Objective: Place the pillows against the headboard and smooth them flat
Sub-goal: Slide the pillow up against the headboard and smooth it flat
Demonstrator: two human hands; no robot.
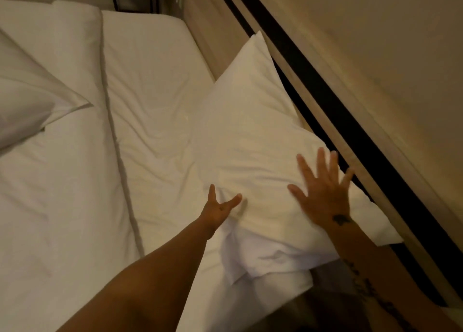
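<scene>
A white pillow [250,141] lies on the bed with its long edge along the wooden headboard [333,121] at the right. My right hand [323,194] rests flat on the pillow's near half, fingers spread, close to the headboard. My left hand [220,206] presses on the pillow's left edge with thumb and fingers apart, holding nothing. A second white pillow [27,106] lies at the far left, away from the headboard, partly cut off by the frame.
A folded white duvet [62,181] covers the left part of the bed, its edge running down the middle. The bare white sheet [150,94] shows between duvet and pillow. A beige wall [400,56] rises above the headboard's black strips.
</scene>
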